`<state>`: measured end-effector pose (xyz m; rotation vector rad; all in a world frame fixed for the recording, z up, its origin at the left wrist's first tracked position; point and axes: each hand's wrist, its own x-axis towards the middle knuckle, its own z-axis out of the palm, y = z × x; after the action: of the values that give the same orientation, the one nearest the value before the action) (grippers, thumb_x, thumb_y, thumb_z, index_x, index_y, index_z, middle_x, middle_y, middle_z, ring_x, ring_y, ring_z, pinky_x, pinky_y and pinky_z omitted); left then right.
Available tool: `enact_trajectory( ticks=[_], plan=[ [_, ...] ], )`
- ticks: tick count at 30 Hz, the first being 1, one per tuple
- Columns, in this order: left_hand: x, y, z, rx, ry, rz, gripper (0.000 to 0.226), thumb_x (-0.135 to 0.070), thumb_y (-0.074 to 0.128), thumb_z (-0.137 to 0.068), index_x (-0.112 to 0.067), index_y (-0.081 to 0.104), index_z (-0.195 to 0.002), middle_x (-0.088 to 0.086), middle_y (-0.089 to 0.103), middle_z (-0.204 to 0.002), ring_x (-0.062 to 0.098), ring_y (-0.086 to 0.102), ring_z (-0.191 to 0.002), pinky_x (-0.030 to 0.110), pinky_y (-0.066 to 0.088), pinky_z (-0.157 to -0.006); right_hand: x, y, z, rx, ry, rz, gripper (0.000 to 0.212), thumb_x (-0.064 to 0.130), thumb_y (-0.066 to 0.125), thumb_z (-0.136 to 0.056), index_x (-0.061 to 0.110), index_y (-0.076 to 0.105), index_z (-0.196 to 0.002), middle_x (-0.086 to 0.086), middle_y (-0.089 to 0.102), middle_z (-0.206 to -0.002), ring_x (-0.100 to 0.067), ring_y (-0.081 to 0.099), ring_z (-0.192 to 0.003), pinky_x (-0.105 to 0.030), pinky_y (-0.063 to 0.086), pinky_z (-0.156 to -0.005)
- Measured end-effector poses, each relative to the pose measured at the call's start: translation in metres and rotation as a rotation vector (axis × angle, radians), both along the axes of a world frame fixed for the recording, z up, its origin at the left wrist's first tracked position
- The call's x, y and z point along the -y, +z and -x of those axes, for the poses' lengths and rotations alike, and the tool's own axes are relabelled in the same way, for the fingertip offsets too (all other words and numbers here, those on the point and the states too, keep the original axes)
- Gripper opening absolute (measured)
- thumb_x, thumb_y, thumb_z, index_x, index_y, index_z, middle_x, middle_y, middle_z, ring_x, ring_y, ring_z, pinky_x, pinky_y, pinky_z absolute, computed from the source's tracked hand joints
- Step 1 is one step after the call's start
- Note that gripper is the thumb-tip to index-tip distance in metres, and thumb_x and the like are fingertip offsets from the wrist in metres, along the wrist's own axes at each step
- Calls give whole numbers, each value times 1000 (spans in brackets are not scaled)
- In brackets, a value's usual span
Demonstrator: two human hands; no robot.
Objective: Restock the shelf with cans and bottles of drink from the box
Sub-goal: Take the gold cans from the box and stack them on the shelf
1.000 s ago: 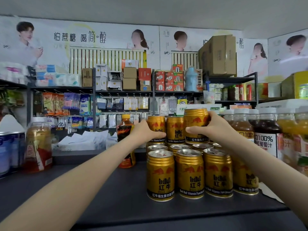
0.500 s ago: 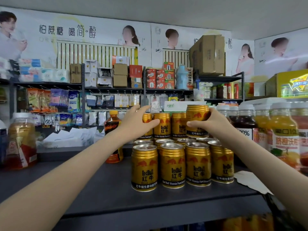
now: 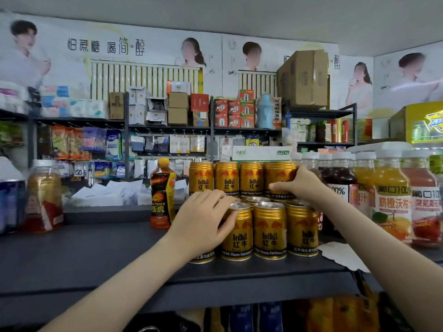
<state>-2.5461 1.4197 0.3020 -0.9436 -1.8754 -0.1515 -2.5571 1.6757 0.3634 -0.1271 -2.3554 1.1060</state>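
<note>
Near the shelf (image 3: 96, 255) front edge, the left hand (image 3: 203, 219) had dropped from the upper tier, fingers curled over the front-left can (image 3: 201, 258). Further right, the right hand (image 3: 304, 185) gripped the end can (image 3: 279, 176), now seated on that tier; the stack looked nearly done.

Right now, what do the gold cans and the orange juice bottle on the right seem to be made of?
Gold Red Bull cans: probably metal, likely aluminium; glossy gold coat, bare silvery lids with rolled rims. Orange juice bottle: seemingly clear plastic, since the juice shows through; white cap, glossy printed label.
</note>
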Motion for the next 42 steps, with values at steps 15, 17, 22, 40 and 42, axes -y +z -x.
enact_trajectory(
  ticks=[15,17,22,40,42],
  plan=[
    [11,-19,-45,25,229,-131,39,-30,47,-88,-8,63,-116,9,64,-114,24,60,-105,34,46,-91,54,-24,-63,-550,-157,-490,58,23,56,-91,0,33,-139,-21,42,-135,-34,39,-124,-40,40,-98],
    [25,-32,-62,0,252,-211,36,-25,49,-89,-6,63,-116,10,63,-115,24,58,-107,31,44,-92,84,-38,-81,-654,-32,-497,52,22,57,-90,0,40,-134,-18,46,-129,-32,42,-120,-39,41,-97],
    [87,-81,-130,36,405,-323,37,-25,50,-91,-4,61,-119,12,62,-117,24,57,-110,29,42,-94,176,-98,-132,-740,369,-471,49,20,61,-88,3,47,-132,-14,53,-123,-27,49,-113,-35,44,-93],
    [408,-271,-513,405,1345,-522,43,-32,47,-91,-7,59,-124,12,60,-121,26,59,-109,34,50,-89,574,-300,-322,-425,1275,-502,48,24,57,-92,8,46,-137,-9,51,-130,-27,48,-122,-36,43,-97],
    [439,-282,-547,434,1412,-512,41,-26,54,-88,-6,60,-123,13,61,-120,28,60,-108,36,51,-88,616,-316,-348,-390,1328,-506,49,22,58,-92,7,46,-137,-11,52,-129,-29,48,-122,-38,45,-96]
  ],
)
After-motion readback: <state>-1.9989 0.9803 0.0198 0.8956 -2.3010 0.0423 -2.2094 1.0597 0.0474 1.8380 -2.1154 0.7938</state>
